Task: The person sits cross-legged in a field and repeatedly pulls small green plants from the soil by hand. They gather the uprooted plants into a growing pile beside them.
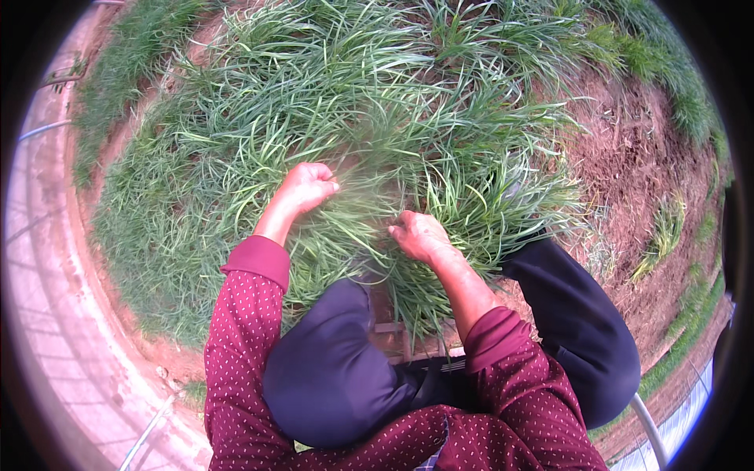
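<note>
A dense bed of narrow-leaved, chive-like plants point(306, 88) spreads in front of me. My left hand point(309, 187) is among the leaves left of centre, its fingers curled in and its thumb against them. Blurred leaves lie right beside its fingertips; whether they are pinched cannot be made out. Lower and to the right, my right hand point(421, 235) is bent over the greens with thumb and fingers drawn together. Its grip is partly hidden, so I cannot tell what it holds. Leaves arch between the two hands and over my dark trouser leg point(330, 365).
Reddish bare soil point(612, 141) with cut stubble lies to the right, with a yellowish-green clump of leaves point(660, 235) on it. A concrete path point(47, 265) curves along the left. Part of a low slatted frame point(392, 335) shows between my legs. A pale pipe point(648, 430) rises at lower right.
</note>
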Available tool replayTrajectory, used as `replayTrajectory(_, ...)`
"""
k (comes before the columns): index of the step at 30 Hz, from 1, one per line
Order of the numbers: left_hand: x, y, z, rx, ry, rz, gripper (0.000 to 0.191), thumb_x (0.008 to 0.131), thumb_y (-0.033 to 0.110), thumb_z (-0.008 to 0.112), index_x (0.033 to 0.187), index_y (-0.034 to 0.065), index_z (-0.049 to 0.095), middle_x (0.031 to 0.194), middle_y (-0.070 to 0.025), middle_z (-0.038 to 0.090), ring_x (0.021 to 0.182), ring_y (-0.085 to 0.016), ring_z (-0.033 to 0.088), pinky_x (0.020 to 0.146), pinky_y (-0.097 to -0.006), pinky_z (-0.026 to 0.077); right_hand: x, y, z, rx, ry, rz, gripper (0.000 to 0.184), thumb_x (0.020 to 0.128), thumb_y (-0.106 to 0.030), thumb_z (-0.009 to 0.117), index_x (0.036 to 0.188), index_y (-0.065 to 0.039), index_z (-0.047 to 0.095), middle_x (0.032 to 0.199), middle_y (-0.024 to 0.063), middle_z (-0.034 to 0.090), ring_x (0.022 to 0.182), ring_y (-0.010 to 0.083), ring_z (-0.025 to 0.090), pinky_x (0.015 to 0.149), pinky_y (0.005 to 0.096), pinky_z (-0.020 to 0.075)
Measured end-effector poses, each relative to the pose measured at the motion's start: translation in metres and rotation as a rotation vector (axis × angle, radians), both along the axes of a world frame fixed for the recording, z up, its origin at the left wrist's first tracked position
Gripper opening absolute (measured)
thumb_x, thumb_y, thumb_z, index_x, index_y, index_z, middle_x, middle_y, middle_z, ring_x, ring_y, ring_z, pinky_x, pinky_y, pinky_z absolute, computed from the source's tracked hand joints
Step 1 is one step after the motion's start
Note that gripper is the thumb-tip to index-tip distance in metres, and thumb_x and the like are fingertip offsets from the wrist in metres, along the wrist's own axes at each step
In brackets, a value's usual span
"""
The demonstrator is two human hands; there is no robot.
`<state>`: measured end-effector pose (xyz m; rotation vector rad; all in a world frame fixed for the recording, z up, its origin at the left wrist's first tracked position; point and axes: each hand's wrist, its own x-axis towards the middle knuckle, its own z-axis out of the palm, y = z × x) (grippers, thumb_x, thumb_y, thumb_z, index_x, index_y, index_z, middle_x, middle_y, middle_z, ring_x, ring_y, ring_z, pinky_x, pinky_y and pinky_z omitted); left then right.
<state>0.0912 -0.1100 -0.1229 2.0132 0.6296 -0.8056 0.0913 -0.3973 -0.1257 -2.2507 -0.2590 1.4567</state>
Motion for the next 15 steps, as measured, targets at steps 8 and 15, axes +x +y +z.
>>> replayTrajectory(8,-0.13,0.014,0.149,-0.367,-0.135,0.337,0.008,0.092,0.008,0.081,0.09,0.0049,0.073,0.076,0.0015,0.068,0.061,-0.005,0.059,0.054,-0.0211,0.048,-0.001,0.002,0.01,0.001,-0.027,-0.014,0.046,0.103,-0.043,0.063,0.132,-0.007,0.068,0.129,0.0229,0.072,0.125,0.0409,0.066,0.107,0.0515,0.0516)
replayTrajectory(15,-0.347,-0.025,0.172,-0.27,0.26,0.678,0.01,0.095,0.01,0.079,0.091,0.0025,0.073,0.083,-0.0027,0.074,0.072,-0.007,0.066,0.065,-0.0259,0.055,0.0,0.007,0.012,-0.016,-0.047,0.033,0.052,0.102,-0.045,0.064,0.137,-0.007,0.067,0.126,0.0233,0.073,0.124,0.0394,0.067,0.107,0.0465,0.0519)
